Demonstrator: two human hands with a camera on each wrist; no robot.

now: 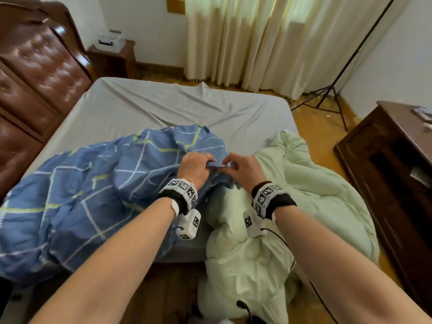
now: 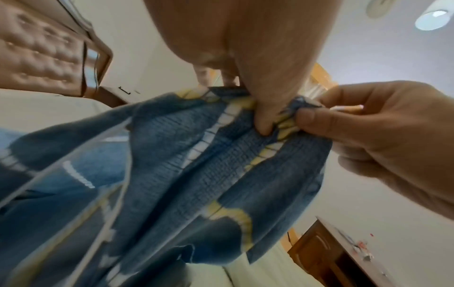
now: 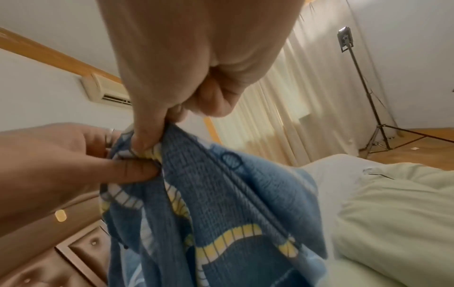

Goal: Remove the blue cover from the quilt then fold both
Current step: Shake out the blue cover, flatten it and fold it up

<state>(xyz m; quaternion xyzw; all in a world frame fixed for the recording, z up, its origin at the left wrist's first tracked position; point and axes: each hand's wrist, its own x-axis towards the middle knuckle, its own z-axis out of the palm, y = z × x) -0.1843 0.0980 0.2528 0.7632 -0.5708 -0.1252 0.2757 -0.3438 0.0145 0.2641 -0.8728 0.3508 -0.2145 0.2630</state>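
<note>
Left hand [image 1: 195,166] and right hand [image 1: 243,168] both pinch one bunched edge of the blue cover [image 1: 98,183] (thumbs nearly touching). Green quilt [image 1: 292,206] lies just beside it on the bed [image 1: 140,106]

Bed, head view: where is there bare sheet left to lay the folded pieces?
The far half of the bed, between headboard and curtain-side edge, is bare sheet. The near half is crowded: blue cover left, green quilt right, both hands pinching the cover between them.

My cover [image 1: 98,183]: blue with white and yellow-green lines. My quilt [image 1: 304,195]: pale green. Sheet [image 1: 163,106]: grey.
</note>
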